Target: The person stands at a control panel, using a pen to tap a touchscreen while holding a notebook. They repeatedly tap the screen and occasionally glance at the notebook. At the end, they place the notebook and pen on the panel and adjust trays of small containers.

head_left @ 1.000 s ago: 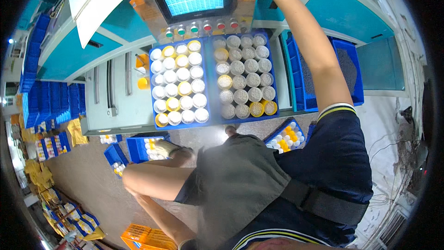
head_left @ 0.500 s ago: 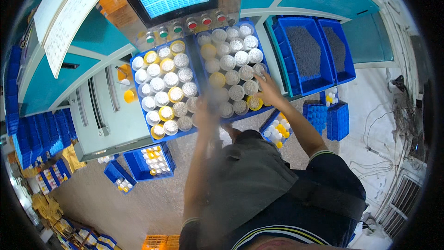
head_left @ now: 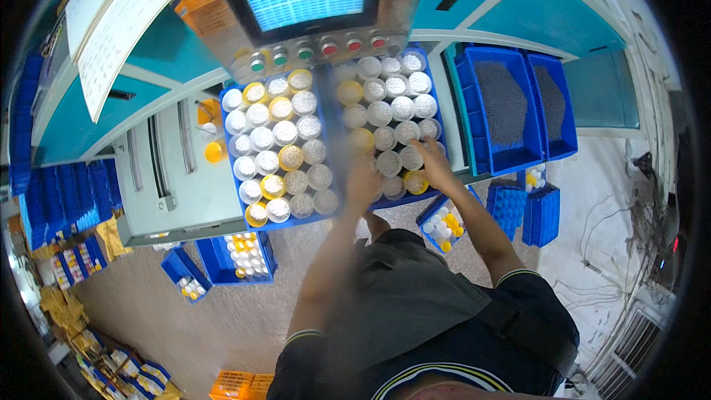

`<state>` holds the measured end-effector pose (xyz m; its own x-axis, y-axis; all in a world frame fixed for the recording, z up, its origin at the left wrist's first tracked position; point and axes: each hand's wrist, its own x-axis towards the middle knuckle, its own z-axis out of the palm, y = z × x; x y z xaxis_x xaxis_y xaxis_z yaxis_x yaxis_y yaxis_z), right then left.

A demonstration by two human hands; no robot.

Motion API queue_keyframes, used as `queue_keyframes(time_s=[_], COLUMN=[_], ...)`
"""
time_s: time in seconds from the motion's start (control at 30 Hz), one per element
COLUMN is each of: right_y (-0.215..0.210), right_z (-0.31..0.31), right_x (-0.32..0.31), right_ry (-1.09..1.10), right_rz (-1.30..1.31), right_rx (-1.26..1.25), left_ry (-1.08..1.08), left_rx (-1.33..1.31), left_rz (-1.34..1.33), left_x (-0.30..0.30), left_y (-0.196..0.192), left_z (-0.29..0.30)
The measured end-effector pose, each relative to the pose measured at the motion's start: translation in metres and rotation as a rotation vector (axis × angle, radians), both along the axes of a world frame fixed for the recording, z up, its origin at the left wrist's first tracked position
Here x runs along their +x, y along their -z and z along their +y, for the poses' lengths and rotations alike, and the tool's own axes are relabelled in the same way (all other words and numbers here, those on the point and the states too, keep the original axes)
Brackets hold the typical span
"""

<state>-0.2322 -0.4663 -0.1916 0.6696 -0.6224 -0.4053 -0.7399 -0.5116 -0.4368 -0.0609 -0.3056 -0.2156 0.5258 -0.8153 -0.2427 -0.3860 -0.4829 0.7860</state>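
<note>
Two blue trays stand side by side on the machine's counter, packed with round white and yellow cups filled with small white pellets. My right hand (head_left: 431, 159) reaches over the front right of the right tray (head_left: 419, 52), fingers stretched out and touching the cups there. Beside it, my left hand (head_left: 363, 181) is over the front left cups of the same tray; a blurred streak smears its fingers, so what they hold cannot be made out. The left tray (head_left: 324, 216) has no hand on it. A yellow cup (head_left: 350, 92) sits near the right tray's back left.
Behind the trays are a lit screen (head_left: 305, 0) and a row of green and red buttons (head_left: 329, 50). Blue bins of dark grey pellets (head_left: 500, 104) stand at right. A loose yellow cup (head_left: 214, 152) is on the left counter. Blue crates (head_left: 211, 263) of cups lie below.
My left hand has moved right, from the gap between the trays onto the right tray's front cups. My right hand remains on that tray's right side. The whole view has shifted slightly.
</note>
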Motion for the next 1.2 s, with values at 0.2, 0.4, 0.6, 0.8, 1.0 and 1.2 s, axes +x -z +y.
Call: queue_keyframes(time_s=[0.2,0.4,0.6,0.8,1.0,1.2], right_y=[-0.042,0.004,0.049,0.079,0.090,0.065], right_z=[0.030,0.141,0.185,0.190,0.190,0.183], right_x=[0.090,0.343,0.470,0.474,0.490,0.477], right_ry=[-0.306,-0.537,-0.285,-0.300,-0.236,-0.152], right_rz=[-0.456,-0.596,-0.522,-0.541,-0.551,-0.526], right_rx=[-0.393,0.090,-0.284,-0.444,-0.391,-0.297], left_ry=[-0.411,0.021,0.311,0.382,0.382,0.092], left_rx=[-0.242,0.168,0.034,0.028,-0.199,-0.145], left_rz=[-0.671,-0.733,-0.681,-0.667,-0.658,-0.400], left_x=[0.239,0.417,0.457,0.453,0.461,0.452], left_y=[0.008,0.035,0.038,0.047,0.050,0.030], left_z=[0.081,0.055,0.037,0.033,0.037,0.048])
